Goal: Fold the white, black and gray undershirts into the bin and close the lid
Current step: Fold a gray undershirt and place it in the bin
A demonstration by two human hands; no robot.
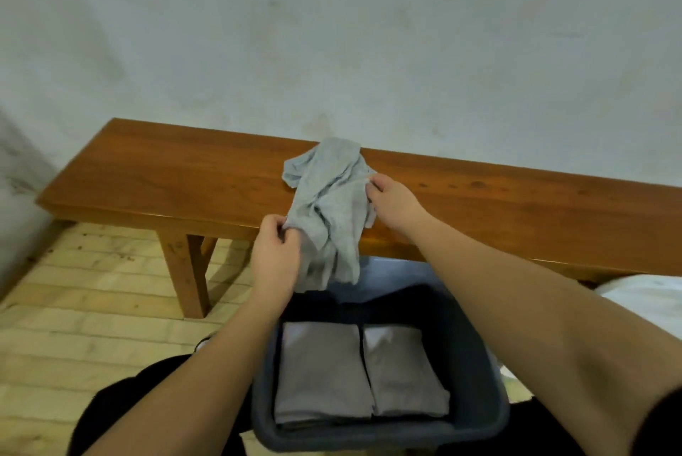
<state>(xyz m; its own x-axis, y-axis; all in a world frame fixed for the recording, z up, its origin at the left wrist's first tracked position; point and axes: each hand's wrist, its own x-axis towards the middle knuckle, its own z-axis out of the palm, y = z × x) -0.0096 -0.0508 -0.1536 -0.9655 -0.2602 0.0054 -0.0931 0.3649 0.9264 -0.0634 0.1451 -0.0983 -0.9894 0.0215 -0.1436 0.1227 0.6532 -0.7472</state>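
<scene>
Wooden bench (pixel 184 175), crumpled gray undershirt (pixel 328 204) pinched by both hands

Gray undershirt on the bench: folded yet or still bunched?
Bunched. The gray undershirt lies crumpled on the bench, hanging over its edge, with the left hand and right hand gripping it.

- No readable text, label, brand, number or sign anywhere in view.
</scene>
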